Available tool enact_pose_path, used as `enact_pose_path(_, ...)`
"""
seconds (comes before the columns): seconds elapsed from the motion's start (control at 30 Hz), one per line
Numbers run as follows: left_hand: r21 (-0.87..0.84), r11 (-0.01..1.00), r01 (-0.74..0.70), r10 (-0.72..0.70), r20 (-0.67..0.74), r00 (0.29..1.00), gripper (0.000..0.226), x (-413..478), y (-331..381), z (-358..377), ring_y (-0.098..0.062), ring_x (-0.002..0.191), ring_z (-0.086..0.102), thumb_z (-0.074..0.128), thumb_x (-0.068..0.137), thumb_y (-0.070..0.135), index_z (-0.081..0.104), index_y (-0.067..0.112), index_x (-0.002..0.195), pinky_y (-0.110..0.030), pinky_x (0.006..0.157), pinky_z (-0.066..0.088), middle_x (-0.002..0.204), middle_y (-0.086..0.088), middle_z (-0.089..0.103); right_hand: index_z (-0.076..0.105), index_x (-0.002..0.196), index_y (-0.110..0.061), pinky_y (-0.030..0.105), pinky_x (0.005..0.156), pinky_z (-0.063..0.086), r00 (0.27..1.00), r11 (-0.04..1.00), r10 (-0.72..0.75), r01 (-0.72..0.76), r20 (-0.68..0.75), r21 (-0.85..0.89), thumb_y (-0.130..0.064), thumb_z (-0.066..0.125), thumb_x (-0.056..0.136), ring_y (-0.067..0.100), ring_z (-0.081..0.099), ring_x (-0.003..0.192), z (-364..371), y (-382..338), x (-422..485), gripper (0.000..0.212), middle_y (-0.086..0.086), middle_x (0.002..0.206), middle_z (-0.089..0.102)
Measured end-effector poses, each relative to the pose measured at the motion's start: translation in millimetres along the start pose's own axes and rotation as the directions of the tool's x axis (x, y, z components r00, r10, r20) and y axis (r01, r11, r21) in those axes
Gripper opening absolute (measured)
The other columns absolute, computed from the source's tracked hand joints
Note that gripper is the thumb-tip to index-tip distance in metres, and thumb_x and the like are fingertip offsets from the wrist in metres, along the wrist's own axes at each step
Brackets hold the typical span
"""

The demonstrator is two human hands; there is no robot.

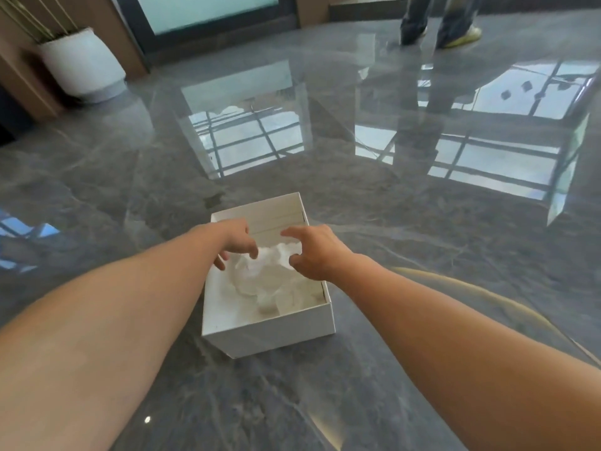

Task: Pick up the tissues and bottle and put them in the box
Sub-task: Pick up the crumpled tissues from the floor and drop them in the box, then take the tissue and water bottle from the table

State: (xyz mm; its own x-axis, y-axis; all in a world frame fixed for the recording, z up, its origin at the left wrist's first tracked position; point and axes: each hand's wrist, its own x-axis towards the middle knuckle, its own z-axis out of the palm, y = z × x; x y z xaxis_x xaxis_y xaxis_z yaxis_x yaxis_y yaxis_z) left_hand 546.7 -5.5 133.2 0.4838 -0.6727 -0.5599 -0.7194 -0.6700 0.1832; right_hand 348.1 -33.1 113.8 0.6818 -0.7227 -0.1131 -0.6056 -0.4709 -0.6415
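At far left a white ribbed plant pot (83, 65) stands on the glossy grey marble floor (390, 196), well apart from the work; next comes the left hand (232, 239), reaching over the left wall of the open white cardboard box (270, 333), fingers curled downward and loosely spread, their tips touching or just above the crumpled white tissues (279, 252); whether they pinch the paper I cannot tell. The tissues lie inside the box, heaped between the two hands toward its far half, with no clear long axis. Under and nearer than the heap lies the clear plastic bottle (257, 281), also inside the box; it is hard to read against the white, but its long axis seems to run along the box's length, the pale cap end pointing toward the near wall. The right hand (312, 252) hovers over the right rim, thumb and fingers spread apart, tips at the edge of the tissues; both hands sit about equally near the heap. Far right and behind, another person's legs (439, 21) stand on the floor.
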Motion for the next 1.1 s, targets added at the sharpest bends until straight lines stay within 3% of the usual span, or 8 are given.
enact_pose_path(0.1, 0.046, 0.999, -0.022, 0.022, -0.017, 1.0, 0.064, -2, 8, -7, -0.028, 0.087, 0.058, 0.074, 0.068, 0.031, 0.044, 0.02, 0.124, -0.04, 0.056, 0.061, 0.118, -0.01, 0.046, 0.043, 0.141, -0.021, 0.041, 0.102, 0.045, 1.0, 0.999, 0.015, -0.016, -0.017, -0.05, -0.015, 0.053, 0.083, 0.033, 0.048, 0.126, -9, 9, -5, 0.059, 0.014, 0.139, 0.052)
enact_pose_path(0.23, 0.097, 0.989, -0.108, 0.115, -0.068, 0.991, 0.031, -11, 48, -18, -0.027, 0.077, 0.06, 0.065, 0.069, 0.017, 0.053, 0.007, 0.096, -0.038, 0.054, 0.06, 0.1, -0.015, 0.054, 0.053, 0.128, -0.012, 0.044, 0.098, 0.047, 0.996, 0.978, 0.049, -0.062, -0.069, -0.199, -0.014, 0.052, 0.084, 0.036, 0.051, 0.119, -46, 36, -24, 0.045, 0.017, 0.128, 0.055)
enact_pose_path(0.37, 0.214, 0.923, -0.319, 0.343, -0.087, 0.935, 0.025, -35, 152, -2, -0.03, 0.073, 0.065, 0.059, 0.069, 0.016, 0.058, 0.001, 0.089, -0.04, 0.054, 0.061, 0.086, -0.017, 0.062, 0.06, 0.114, -0.013, 0.045, 0.091, 0.051, 0.972, 0.913, 0.177, -0.222, -0.158, -0.343, -0.014, 0.053, 0.081, 0.037, 0.056, 0.112, -116, 83, -64, 0.034, 0.015, 0.119, 0.059)
enact_pose_path(0.57, 0.305, 0.694, -0.652, 0.674, 0.041, 0.737, 0.028, -106, 336, 60, -0.033, 0.087, 0.067, 0.058, 0.07, 0.016, 0.064, 0.004, 0.095, -0.048, 0.056, 0.062, 0.096, -0.019, 0.066, 0.065, 0.108, -0.013, 0.041, 0.079, 0.05, 0.83, 0.729, 0.39, -0.543, -0.399, -0.416, -0.01, 0.051, 0.08, 0.037, 0.061, 0.106, -224, 146, -161, 0.032, 0.014, 0.116, 0.062)
enact_pose_path(0.7, 0.34, 0.532, -0.775, 0.83, -0.029, 0.557, 0.028, -161, 427, 87, -0.032, 0.075, 0.067, 0.058, 0.071, 0.019, 0.062, 0.012, 0.097, -0.045, 0.052, 0.061, 0.101, -0.015, 0.062, 0.064, 0.109, -0.013, 0.039, 0.08, 0.049, 0.748, 0.668, 0.34, -0.619, -0.57, -0.413, -0.014, 0.053, 0.08, 0.038, 0.061, 0.107, -291, 171, -215, 0.031, 0.015, 0.117, 0.063)
enact_pose_path(0.83, 0.278, 0.33, -0.902, 0.939, -0.005, 0.343, 0.031, -214, 482, 120, -0.03, 0.069, 0.07, 0.058, 0.073, 0.02, 0.059, 0.016, 0.103, -0.039, 0.064, 0.06, 0.096, -0.009, 0.066, 0.064, 0.108, -0.013, 0.037, 0.078, 0.049, 0.665, 0.648, 0.305, -0.67, -0.682, -0.363, -0.021, 0.055, 0.082, 0.035, 0.062, 0.104, -368, 182, -257, 0.029, 0.015, 0.117, 0.064)
enact_pose_path(1.0, 0.316, 0.101, -0.943, 0.981, 0.128, 0.148, 0.031, -269, 520, 160, -0.024, 0.089, 0.057, 0.067, 0.077, 0.024, 0.059, 0.017, 0.106, -0.031, 0.075, 0.046, 0.096, -0.003, 0.062, 0.067, 0.093, -0.009, 0.035, 0.087, 0.054, 0.746, 0.519, 0.394, -0.663, -0.538, -0.54, -0.021, 0.052, 0.08, 0.033, 0.063, 0.098, -440, 189, -313, 0.023, 0.01, 0.102, 0.068)
enact_pose_path(1.1, 0.317, 0.017, -0.948, 0.983, 0.166, 0.073, 0.029, -296, 548, 174, -0.024, 0.087, 0.058, 0.066, 0.077, 0.025, 0.06, 0.019, 0.104, -0.034, 0.076, 0.05, 0.098, -0.006, 0.066, 0.068, 0.105, -0.015, 0.034, 0.064, 0.058, 0.711, 0.478, 0.56, -0.697, -0.426, -0.534, -0.033, 0.061, 0.083, 0.027, 0.067, 0.087, -468, 195, -360, 0.029, 0.009, 0.101, 0.07)
